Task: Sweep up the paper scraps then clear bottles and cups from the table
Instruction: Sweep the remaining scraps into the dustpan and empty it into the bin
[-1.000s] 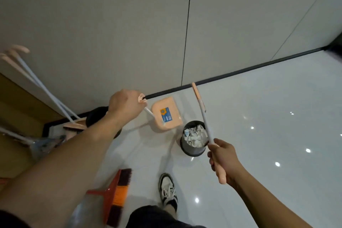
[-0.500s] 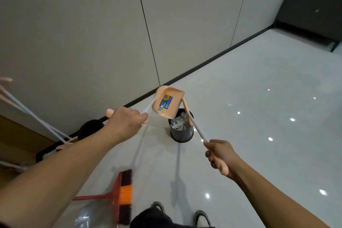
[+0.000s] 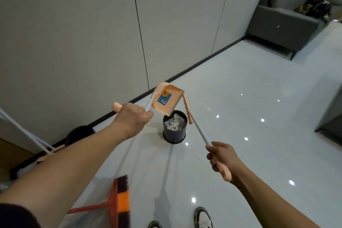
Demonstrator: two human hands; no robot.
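Crumpled paper scraps are sitting in the dark bin on the floor, directly below the tipped orange dustpan, so the sweeping part is looking nearly finished; the bottles, cups and bench are not showing, and that part is judged as remaining. The left hand is clamping the dustpan's handle, while the right hand is gripping the small broom, whose head is hanging beside the pan at the bin's rim. Compared with half a second earlier, the view is swinging right, bringing a grey sofa further in, and the pan is tilting slightly more. A red broom is lying nearby.
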